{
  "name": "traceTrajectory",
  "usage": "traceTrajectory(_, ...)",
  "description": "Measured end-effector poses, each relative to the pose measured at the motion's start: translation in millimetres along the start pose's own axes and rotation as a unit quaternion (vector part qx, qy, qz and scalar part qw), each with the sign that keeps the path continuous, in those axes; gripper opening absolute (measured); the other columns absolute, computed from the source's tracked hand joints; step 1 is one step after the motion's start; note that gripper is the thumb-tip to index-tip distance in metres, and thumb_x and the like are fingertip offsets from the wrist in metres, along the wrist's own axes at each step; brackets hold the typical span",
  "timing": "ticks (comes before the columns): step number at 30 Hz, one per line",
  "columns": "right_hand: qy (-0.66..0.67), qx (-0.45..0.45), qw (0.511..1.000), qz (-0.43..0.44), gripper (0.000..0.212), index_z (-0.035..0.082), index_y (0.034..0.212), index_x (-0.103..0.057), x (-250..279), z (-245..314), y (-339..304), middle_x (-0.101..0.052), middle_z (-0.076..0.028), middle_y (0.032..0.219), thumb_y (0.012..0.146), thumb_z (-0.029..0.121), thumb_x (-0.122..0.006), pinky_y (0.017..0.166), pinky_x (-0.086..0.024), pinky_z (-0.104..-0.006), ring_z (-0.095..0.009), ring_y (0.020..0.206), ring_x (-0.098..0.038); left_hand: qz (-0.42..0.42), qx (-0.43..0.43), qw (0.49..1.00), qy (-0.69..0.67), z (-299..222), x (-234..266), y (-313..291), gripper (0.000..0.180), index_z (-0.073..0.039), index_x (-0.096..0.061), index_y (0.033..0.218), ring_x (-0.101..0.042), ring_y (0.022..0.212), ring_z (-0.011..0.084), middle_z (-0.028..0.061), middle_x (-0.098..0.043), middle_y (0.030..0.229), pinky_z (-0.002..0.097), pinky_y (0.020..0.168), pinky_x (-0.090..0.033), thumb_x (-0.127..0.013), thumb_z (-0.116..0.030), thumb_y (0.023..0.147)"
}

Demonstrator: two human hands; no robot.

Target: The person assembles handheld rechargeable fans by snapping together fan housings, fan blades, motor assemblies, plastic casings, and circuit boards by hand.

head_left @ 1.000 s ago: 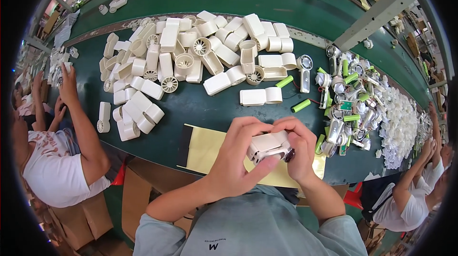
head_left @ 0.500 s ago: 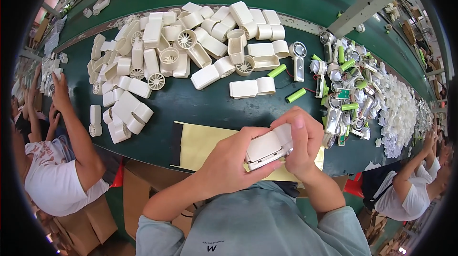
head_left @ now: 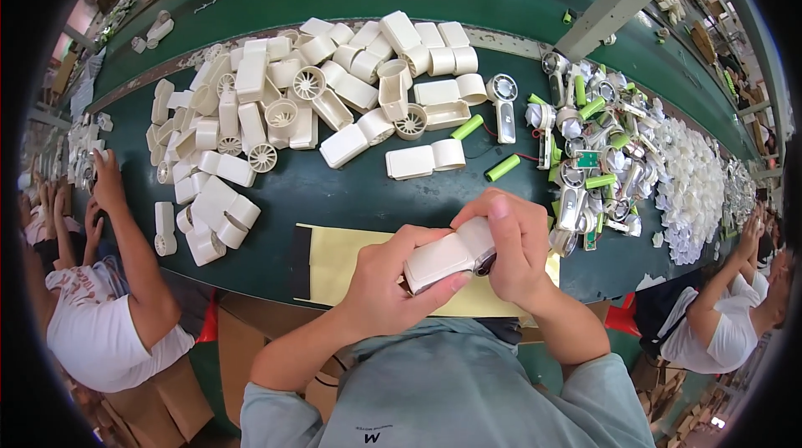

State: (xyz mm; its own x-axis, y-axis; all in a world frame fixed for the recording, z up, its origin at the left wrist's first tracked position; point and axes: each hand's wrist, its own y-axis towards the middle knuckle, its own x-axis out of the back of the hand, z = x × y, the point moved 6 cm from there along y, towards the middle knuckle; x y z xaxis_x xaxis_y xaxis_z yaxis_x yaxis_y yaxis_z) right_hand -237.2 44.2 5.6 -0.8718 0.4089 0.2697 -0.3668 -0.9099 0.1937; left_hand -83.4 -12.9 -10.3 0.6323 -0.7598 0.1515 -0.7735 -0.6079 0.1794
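A cream plastic handheld fan housing (head_left: 438, 259) is held between both hands above a yellow sheet (head_left: 334, 260) at the table's near edge. My left hand (head_left: 380, 283) is closed round the handle end, with its thumb along the lower side. At the rounded head end, my right hand (head_left: 515, 248) grips with the thumb on top; the other fingers are partly hidden. A dark, shiny part shows at the head's lower edge, too little of it to name. Beyond the hands lies a similar cream housing (head_left: 409, 161).
Cream housings (head_left: 251, 72) are heaped at the far left. To the right are silver fan assemblies with green batteries (head_left: 503, 167) and circuit boards, then a pile of clear plastic pieces (head_left: 689, 189). A metal post (head_left: 631, 1) rises behind. People sit on both sides.
The held housing has tipped, so more of its broad upper face shows and less of its lower side. Both hands have shifted slightly left in the picture while keeping hold.
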Motion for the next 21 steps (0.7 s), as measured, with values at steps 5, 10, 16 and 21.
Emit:
traceTrajectory(5,0.051,-0.014,0.999,-0.007,0.05,-0.004,0.082,-0.07,-1.1,-0.1,0.5,-0.058,-0.011,0.065,0.109,0.025,-0.039,0.052,-0.039,-0.0328,-0.018,0.054,-0.052,-0.008,0.021,1.0,-0.011,4.6,1.1,-2.1,0.041,0.0,-0.063,0.121,-0.072,0.079,0.0138,0.0124,-0.075,0.097,0.0277,0.066,-0.056,-0.081,-0.015,0.088)
traceTrajectory(10,0.077,-0.041,0.996,0.035,0.045,-0.004,0.095,-0.072,1.2,0.5,2.2,-0.059,-0.01,0.068,0.109,0.025,-0.04,0.056,-0.042,-0.0309,-0.018,0.061,-0.056,-0.01,0.066,0.993,-0.098,8.7,8.5,-6.0,0.035,0.0,-0.061,0.123,-0.065,0.071,0.0093,0.0083,-0.073,0.094,0.0238,0.061,-0.05,-0.075,-0.015,0.094)
traceTrajectory(16,-0.038,0.191,0.979,0.057,0.038,-0.003,0.126,-0.065,1.5,26.0,-9.6,-0.057,-0.021,0.125,0.101,0.023,-0.053,0.078,-0.054,-0.0347,-0.027,0.092,-0.063,0.098,0.368,0.822,-0.424,25.5,-11.7,-17.0,0.067,-0.006,-0.062,0.109,-0.044,0.052,0.0072,0.008,-0.065,0.078,0.0227,0.047,-0.032,-0.027,-0.063,0.108)
traceTrajectory(21,-0.035,0.353,0.935,0.009,0.032,-0.003,0.097,-0.072,3.3,33.3,-19.8,-0.068,-0.018,0.1,0.098,0.024,-0.056,0.066,-0.057,-0.0349,-0.03,0.077,-0.068,0.057,0.364,0.841,-0.397,26.8,-24.2,-18.6,0.055,-0.003,-0.06,0.114,-0.05,0.058,0.0093,0.0088,-0.066,0.082,0.0244,0.05,-0.038,-0.038,-0.052,0.104)
